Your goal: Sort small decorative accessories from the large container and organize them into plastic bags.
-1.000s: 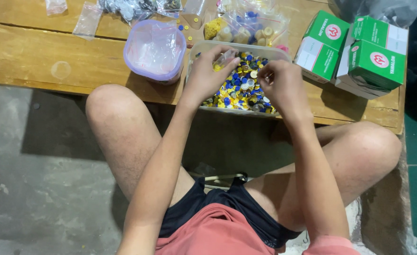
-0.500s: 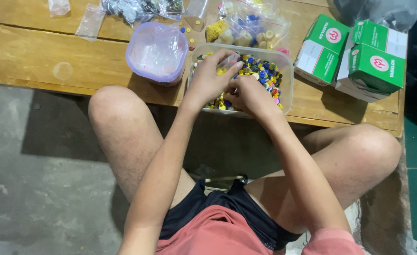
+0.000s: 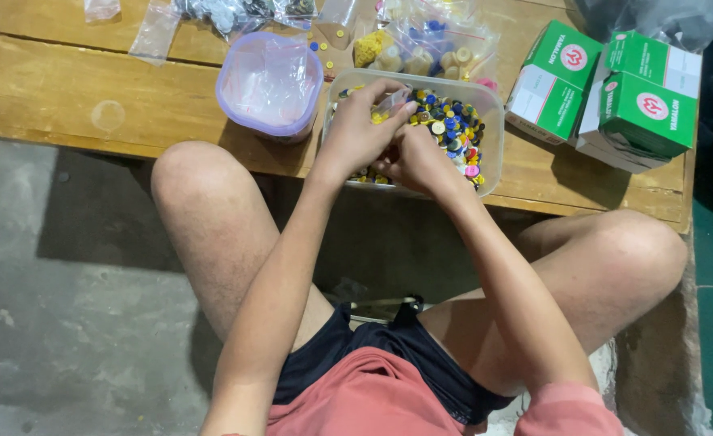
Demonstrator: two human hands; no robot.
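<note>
On the wooden tabletop [image 3: 66, 89] a round purple tub [image 3: 269, 81] holds clear plastic bags; just right of it a clear tray [image 3: 492, 105] is filled with small yellow, blue and red buttons [image 3: 452, 129]; the left hand [image 3: 356, 133] pinches a small clear bag [image 3: 393, 101] over the tray, grip clamped on it; the right hand [image 3: 417, 157] touches it, fingers curled, grip unclear; green boxes [image 3: 607, 85] stand farthest right.

Both hands are covering half the clear tub [image 3: 492, 105], so whatever the left hand [image 3: 356, 133] is pinching is looking too tiny to call.
</note>
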